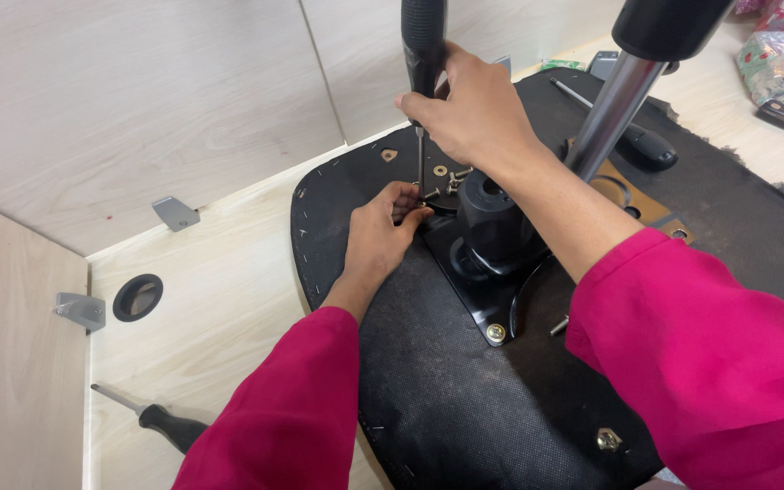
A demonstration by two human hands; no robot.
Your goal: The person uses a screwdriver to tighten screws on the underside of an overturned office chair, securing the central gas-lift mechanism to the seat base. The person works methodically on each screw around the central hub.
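Observation:
My right hand (474,113) grips the black handle of a screwdriver (422,41) held upright, its thin shaft reaching down to a bolt (428,194) at the far corner of a black metal mounting plate (465,281). My left hand (381,234) pinches that bolt at the screwdriver's tip. The plate lies on the black fabric underside of a chair seat (465,408). A chrome gas cylinder (605,113) rises from the plate's black housing (492,222), to the right of my right forearm. Both sleeves are pink.
A fastened bolt (495,334) sits at the plate's near corner, with a loose screw (559,325) beside it. A second screwdriver (151,417) lies on the light wooden desk (192,318) near a round cable hole (137,297). Metal brackets (174,213) join the panels. Another tool (632,136) rests on the seat.

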